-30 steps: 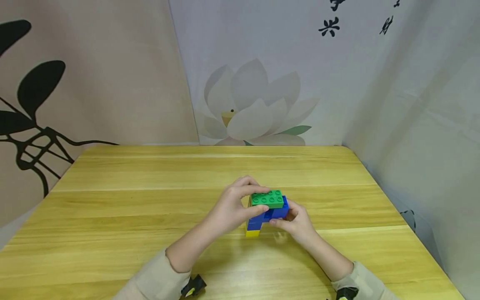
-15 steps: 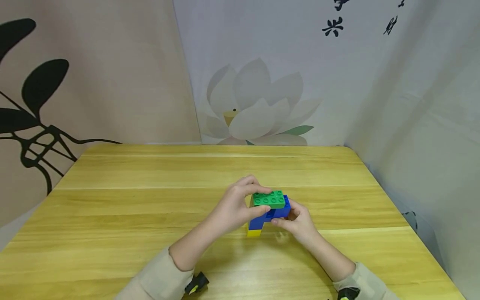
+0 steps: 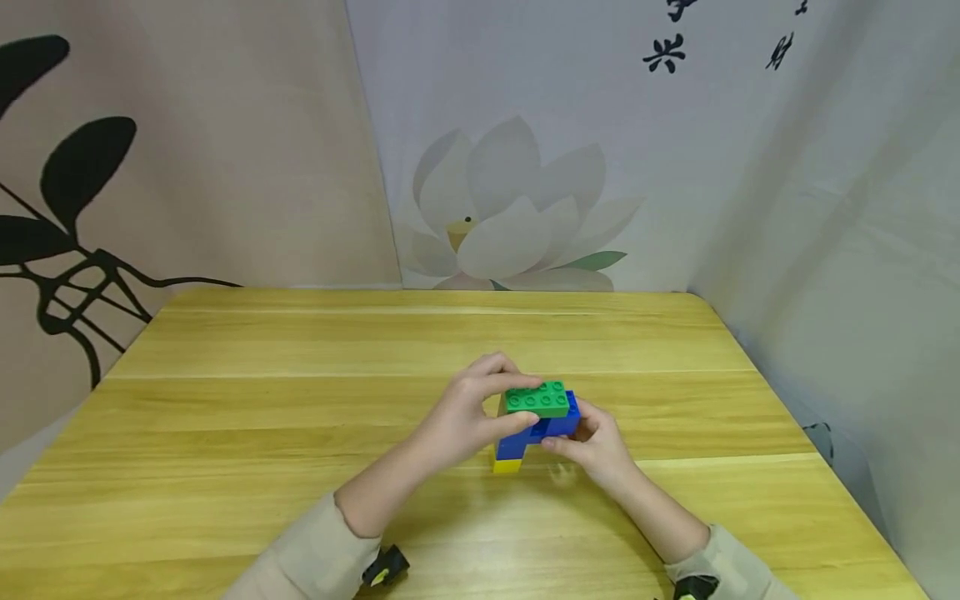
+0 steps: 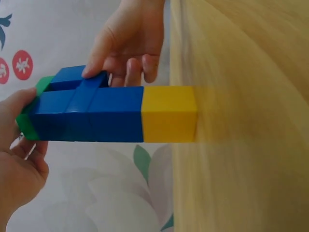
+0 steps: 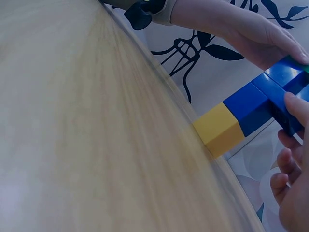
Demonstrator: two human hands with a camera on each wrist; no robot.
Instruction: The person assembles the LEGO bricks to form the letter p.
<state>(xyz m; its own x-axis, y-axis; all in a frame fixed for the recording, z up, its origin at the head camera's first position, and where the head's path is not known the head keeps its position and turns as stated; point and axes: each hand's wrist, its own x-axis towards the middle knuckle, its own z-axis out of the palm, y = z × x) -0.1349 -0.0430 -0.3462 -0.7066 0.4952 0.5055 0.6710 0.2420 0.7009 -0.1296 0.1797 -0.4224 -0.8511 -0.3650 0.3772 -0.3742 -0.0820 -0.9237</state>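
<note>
A small structure of toy building bricks stands on the table, its yellow brick [image 4: 169,114] at the bottom touching the wood. Blue bricks [image 4: 116,115] rise above the yellow one, and an upper blue part juts out to the right. On top lies a green brick [image 3: 537,400] with studs showing. My left hand [image 3: 468,408] grips this green brick from the left, thumb on the near side and fingers on the far side. From the right, my right hand [image 3: 597,446] pinches the overhanging blue part [image 3: 562,423]. The fingers behind the bricks are partly hidden in the head view.
The wooden table [image 3: 262,433] extends around the bricks on all sides. A printed cloth backdrop [image 3: 525,83] hangs behind its far edge. Black wrist devices [image 3: 386,567] sit at both sleeves, low above the tabletop.
Both hands keep the same hold on the bricks. The whole head view has shifted slightly; nothing else has visibly moved.
</note>
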